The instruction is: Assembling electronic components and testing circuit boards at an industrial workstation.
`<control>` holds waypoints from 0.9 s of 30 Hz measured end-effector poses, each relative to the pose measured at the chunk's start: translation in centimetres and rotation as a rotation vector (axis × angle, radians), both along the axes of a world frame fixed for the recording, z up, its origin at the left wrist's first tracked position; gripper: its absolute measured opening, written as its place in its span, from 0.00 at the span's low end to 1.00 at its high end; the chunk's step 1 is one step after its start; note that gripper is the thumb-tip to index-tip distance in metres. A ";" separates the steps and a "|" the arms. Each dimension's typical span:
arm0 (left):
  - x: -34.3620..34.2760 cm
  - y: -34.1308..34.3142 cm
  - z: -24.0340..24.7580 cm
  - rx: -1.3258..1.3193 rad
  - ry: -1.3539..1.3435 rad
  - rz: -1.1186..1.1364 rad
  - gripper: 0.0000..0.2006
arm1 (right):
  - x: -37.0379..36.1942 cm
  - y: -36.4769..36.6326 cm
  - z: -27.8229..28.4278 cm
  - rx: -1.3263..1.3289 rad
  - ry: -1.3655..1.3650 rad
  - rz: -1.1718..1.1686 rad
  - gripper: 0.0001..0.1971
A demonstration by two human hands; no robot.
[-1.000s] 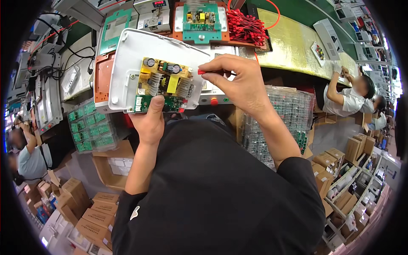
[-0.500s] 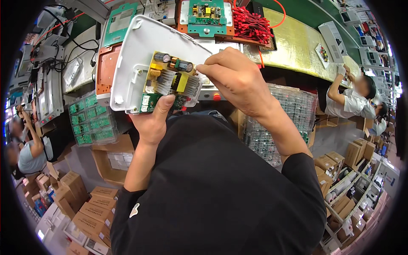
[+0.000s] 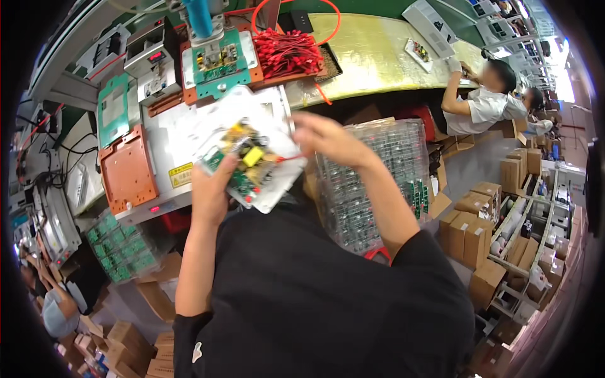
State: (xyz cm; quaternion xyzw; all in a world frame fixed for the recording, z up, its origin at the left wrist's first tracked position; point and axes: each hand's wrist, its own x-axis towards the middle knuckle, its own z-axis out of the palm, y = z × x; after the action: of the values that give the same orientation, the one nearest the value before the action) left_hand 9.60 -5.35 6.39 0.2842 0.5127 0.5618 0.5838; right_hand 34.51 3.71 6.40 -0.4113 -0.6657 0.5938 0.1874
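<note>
My left hand (image 3: 212, 189) grips a white plastic housing (image 3: 277, 184) by its left side, thumb over the circuit board (image 3: 254, 157) inside it. The board carries a yellow block, other components and a few red parts near its lower edge. Both housing and board are blurred and tilted. Beside the housing's right edge is my right hand (image 3: 328, 140), its fingers bent and smeared by motion. A short red streak, perhaps a wire, reaches from the board toward those fingers. Whether they pinch anything is unclear.
Behind the housing stands a green fixture (image 3: 218, 62) with another board, under a blue cylinder (image 3: 198, 17). Red wire leads (image 3: 287, 55) are heaped to its right. An orange tray (image 3: 128, 169) lies left; stacked board trays (image 3: 372, 183) stand right. A co-worker (image 3: 482, 101) sits at far right.
The view has swung left-to-right over the bench, bringing the blue cylinder into sight. The housing has turned and tilted in my left hand. My right hand has come off the board to the housing's right edge.
</note>
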 end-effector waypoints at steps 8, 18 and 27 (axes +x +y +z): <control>-0.5 0.7 -0.3 -0.018 -0.074 -0.364 0.20 | 22.1 3.0 -8.4 -0.212 0.346 -0.716 0.19; -31.3 -2.9 -10.0 -0.020 1.163 0.695 0.11 | 32.4 15.6 -18.0 -0.262 0.367 -1.225 0.19; -50.3 -4.6 -17.4 -0.316 2.073 0.441 0.23 | 21.7 -2.5 -8.6 -0.132 0.190 -1.377 0.13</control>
State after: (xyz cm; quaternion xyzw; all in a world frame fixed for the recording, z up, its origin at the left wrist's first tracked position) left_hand -40.74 -9.93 -10.98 0.4452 0.8653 0.0668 -0.2203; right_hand 56.25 1.16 -2.18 -0.6963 -0.1969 0.4125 0.5534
